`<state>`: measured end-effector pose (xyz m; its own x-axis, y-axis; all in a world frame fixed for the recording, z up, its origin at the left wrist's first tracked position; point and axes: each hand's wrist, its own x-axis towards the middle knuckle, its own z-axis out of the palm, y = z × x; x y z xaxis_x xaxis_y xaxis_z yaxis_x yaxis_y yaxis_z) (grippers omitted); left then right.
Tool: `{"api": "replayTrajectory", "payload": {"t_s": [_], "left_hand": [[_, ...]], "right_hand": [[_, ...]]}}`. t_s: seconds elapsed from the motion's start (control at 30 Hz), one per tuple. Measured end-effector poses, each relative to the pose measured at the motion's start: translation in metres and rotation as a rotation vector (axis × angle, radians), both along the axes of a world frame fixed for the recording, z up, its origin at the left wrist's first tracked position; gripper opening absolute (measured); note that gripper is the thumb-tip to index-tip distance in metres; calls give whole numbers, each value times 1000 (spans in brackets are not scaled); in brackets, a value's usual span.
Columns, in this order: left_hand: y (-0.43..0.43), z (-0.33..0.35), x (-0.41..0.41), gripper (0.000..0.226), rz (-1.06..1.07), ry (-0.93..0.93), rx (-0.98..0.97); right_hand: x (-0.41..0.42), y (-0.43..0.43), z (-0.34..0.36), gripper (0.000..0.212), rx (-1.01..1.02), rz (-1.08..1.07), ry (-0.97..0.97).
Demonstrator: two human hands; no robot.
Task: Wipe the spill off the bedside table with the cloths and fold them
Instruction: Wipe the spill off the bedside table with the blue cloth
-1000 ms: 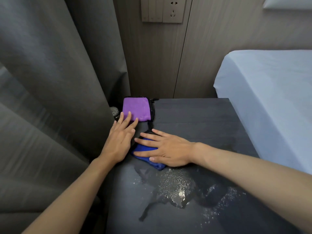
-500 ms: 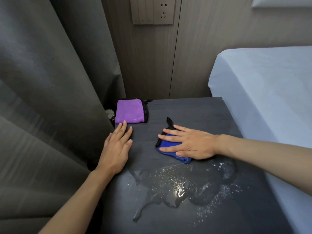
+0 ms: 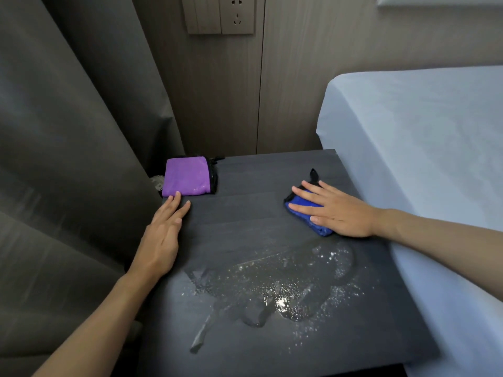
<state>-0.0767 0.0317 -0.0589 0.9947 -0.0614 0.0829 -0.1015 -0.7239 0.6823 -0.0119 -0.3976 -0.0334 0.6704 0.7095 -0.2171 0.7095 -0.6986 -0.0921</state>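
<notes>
Both hands lie flat on the bedside table [image 3: 245, 183], fingers straight. I see the spill [image 3: 272, 284] across its near half. My right hand [image 3: 337, 210], fingers spread, presses the blue cloth [image 3: 322, 230] just beyond it, near the right edge. My left hand [image 3: 163, 235], fingers together, reaches the folded purple cloth [image 3: 186, 175] in the far-left corner.

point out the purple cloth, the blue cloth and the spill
purple cloth [image 3: 186, 175]: head view, middle of its top face
blue cloth [image 3: 322, 230]: head view, its exposed near corner
spill [image 3: 272, 284]: head view, middle of the wet patch

Right hand [image 3: 340, 210], seemingly flat, on cloth [image 3: 321, 229]
</notes>
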Motion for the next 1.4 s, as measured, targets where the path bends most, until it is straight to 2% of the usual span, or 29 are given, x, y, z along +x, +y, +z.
{"api": "replayTrajectory", "payload": {"t_s": [0.2,0.33,0.6,0.97,1.17,1.27,1.4], "left_hand": [[-1,3,-2,75,-28,-26,39],[-2,4,-2,65,-40,-49,66],[-1,1,0,62,-35,-50,100],[3,-7,3,63,-14,-38,113],[2,-8,4,64,10,-22,99],[4,-10,6,66,3,-26,88],[6,-13,7,68,2,-19,74]], "right_hand": [[-11,-22,-3,48,45,-266,4],[-20,-24,-6,47,49,-409,6],[-44,2,-12,54,21,-715,-44],[-88,65,-13,57,13,-1282,-63],[-99,115,-4,59,95,-1552,58],[-103,128,1,59,140,-1548,157],[-88,103,33,59,88,-1494,415]]}}
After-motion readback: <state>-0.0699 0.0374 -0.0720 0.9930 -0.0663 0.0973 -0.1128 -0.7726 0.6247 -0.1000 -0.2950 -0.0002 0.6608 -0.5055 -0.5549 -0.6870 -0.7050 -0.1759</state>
